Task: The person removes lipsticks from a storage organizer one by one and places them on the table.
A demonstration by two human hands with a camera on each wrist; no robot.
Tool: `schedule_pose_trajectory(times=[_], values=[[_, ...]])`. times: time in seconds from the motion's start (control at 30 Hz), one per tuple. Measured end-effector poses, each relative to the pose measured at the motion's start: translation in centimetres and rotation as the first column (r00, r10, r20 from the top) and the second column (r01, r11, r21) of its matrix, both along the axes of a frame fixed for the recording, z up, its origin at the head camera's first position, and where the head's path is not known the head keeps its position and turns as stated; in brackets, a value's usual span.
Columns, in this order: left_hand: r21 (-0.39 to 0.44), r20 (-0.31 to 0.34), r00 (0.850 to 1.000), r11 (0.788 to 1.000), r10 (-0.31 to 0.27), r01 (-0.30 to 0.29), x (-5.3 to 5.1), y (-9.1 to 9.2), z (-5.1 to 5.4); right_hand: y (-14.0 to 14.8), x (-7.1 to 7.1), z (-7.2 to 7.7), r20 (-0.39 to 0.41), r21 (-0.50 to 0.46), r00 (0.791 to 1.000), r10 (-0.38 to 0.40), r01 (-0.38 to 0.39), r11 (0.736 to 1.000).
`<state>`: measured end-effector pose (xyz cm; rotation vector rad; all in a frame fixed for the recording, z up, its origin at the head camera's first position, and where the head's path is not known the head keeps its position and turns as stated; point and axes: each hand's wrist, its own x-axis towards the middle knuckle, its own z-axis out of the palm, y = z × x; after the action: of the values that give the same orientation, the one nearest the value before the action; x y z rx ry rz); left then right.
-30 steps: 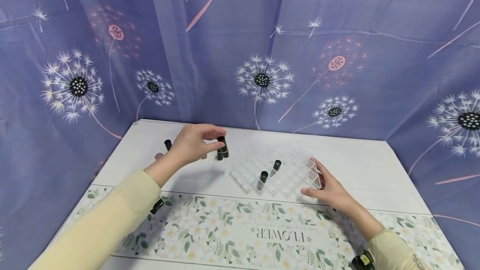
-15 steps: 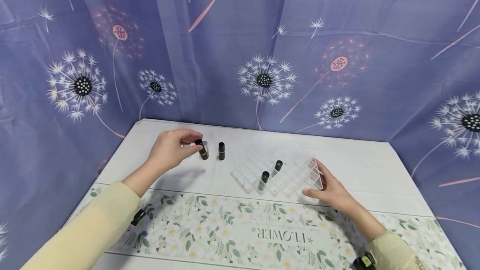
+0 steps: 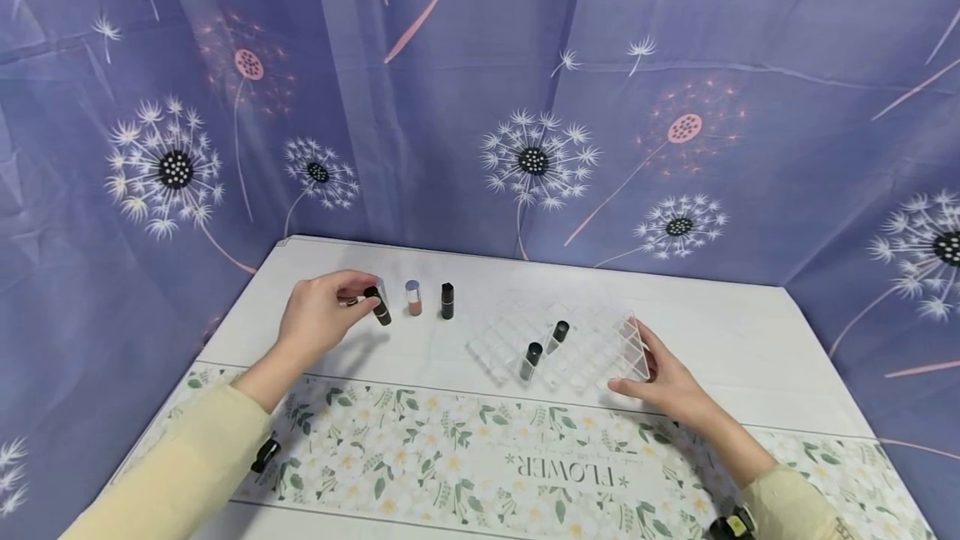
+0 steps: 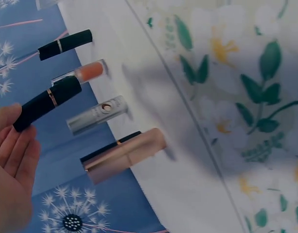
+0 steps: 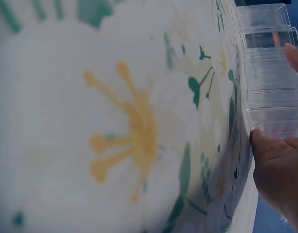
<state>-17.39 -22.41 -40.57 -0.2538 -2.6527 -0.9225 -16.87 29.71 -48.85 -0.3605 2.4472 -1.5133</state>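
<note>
My left hand (image 3: 318, 315) pinches the top end of a black lipstick tube (image 4: 50, 99) with a gold ring, tilted above the left part of the table. Near it stand a silver tube (image 4: 96, 115), a rose-gold tube (image 4: 124, 154) with a dark tube partly hidden behind it, a clear-and-orange lip gloss tube (image 3: 414, 298) and another black lipstick tube (image 3: 447, 302). My right hand (image 3: 663, 377) holds the right end of a clear compartment organizer (image 3: 577, 357), thumb at the front and fingers behind. Two black-capped tubes, the front one (image 3: 531, 362) and the rear one (image 3: 558, 335), stand in it.
The white table (image 3: 742, 340) carries a floral printed band (image 3: 420, 457) along its front part. A blue-purple curtain (image 3: 450, 107) with dandelion prints hangs behind and at both sides.
My left hand has moved left with the black lipstick tube, away from the organizer, uncovering the lip gloss and the other black lipstick. My right hand stays on the organizer.
</note>
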Motion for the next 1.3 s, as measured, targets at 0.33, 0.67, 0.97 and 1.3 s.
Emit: schedule_pose_trajectory(times=[0.33, 0.67, 0.97, 1.3], values=[[-0.018, -0.023, 0.998, 0.998, 0.063, -0.063, 0.8, -0.5, -1.8, -0.1, -0.1, 0.1, -0.013, 0.045, 1.0, -0.011, 0.012, 0.999], [-0.034, 0.0, 0.995, 0.995, 0.097, -0.097, 1.0, -0.3, -3.1, -0.1, -0.1, 0.1, -0.024, 0.063, 1.0, -0.014, 0.016, 0.998], [-0.073, -0.019, 0.994, 0.991, 0.109, -0.11, 0.8, -0.3, -3.4, 0.0, -0.2, 0.0, -0.023, 0.065, 1.0, -0.016, 0.017, 0.998], [-0.078, -0.02, 0.994, 0.991, 0.111, -0.112, 0.7, -0.4, -4.0, -0.1, -0.2, -0.1, -0.022, 0.064, 1.0, -0.018, 0.019, 0.998]])
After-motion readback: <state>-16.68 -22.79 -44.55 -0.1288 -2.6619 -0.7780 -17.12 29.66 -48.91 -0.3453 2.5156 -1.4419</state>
